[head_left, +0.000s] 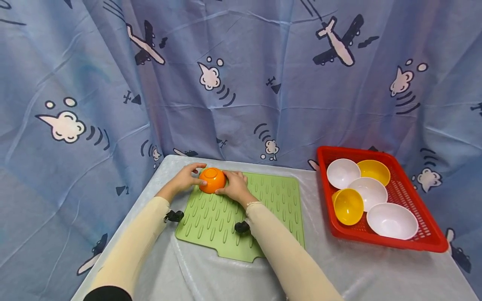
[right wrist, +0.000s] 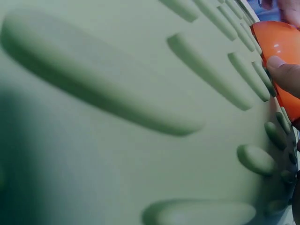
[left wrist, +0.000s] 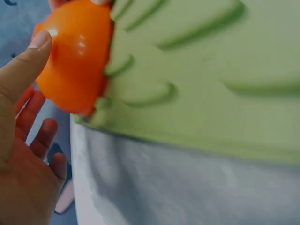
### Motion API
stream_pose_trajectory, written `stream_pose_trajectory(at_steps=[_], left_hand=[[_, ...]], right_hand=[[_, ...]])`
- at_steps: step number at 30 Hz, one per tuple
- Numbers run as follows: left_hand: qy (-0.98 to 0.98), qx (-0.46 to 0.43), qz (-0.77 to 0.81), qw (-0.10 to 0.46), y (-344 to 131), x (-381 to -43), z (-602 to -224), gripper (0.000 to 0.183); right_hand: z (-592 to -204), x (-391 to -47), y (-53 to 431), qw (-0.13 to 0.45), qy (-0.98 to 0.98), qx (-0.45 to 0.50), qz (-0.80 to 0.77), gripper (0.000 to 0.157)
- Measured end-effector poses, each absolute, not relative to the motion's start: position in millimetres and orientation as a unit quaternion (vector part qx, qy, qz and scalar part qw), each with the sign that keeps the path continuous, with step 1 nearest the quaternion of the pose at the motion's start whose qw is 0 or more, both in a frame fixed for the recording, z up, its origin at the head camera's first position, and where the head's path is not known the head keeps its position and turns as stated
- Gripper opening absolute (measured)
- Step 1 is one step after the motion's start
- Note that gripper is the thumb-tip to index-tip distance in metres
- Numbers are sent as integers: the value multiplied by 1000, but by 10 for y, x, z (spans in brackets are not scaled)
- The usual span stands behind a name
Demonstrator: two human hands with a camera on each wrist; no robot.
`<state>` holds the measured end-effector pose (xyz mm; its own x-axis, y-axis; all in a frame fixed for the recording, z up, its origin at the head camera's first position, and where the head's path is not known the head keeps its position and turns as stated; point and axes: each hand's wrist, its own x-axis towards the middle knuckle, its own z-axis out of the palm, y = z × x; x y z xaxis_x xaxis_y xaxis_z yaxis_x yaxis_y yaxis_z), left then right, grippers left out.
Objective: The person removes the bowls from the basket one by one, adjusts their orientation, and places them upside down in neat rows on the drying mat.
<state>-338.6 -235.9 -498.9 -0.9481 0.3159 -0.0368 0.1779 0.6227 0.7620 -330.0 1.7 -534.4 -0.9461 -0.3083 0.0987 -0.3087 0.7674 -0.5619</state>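
Note:
An orange bowl (head_left: 213,180) lies upside down at the far left corner of a green ridged mat (head_left: 263,200), its foot ring facing up. My left hand (head_left: 184,177) holds it from the left; in the left wrist view the thumb (left wrist: 40,47) presses on the bowl's side, and the other fingers curve behind it. From the right, my right hand (head_left: 236,186) grips the same bowl, thumb on its near side. The right wrist view shows that thumb (right wrist: 283,72) against the orange wall, while most of the right hand is out of frame.
At the right of the white-covered table (head_left: 165,267) stands a red basket (head_left: 388,242). Inside are white bowls (head_left: 392,221) and yellow bowls (head_left: 349,207), several in all. A blue curtain (head_left: 241,83) with airplane prints hangs behind the table and along its left side.

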Motion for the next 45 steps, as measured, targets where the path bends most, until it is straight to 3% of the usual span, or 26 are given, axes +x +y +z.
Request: stream_pose_trajectory(at_steps=[4, 13, 22, 31, 39, 45], left_hand=[[901, 162, 399, 49, -2247, -3428, -4901, 62], [917, 146, 366, 62, -2108, -3445, -4875, 56], [940, 131, 314, 35, -2027, -3363, -4866, 48], [936, 95, 337, 36, -2021, -3299, -4885, 50], [934, 89, 344, 32, -2039, -3295, -4893, 49], [930, 87, 357, 22, -2044, -3331, -4929, 51]], right_hand=[[-5341, -3290, 24, 3, -940, 169, 298, 87], [-5321, -3253, 22, 2, -939, 173, 296, 88], [-5220, -3181, 115, -8, -938, 193, 286, 82], [-4794, -3002, 525, 6, -918, 229, 322, 75], [-4193, -2717, 920, 67, -895, 273, 346, 66], [-3847, -2513, 1267, 76, -889, 285, 350, 57]])
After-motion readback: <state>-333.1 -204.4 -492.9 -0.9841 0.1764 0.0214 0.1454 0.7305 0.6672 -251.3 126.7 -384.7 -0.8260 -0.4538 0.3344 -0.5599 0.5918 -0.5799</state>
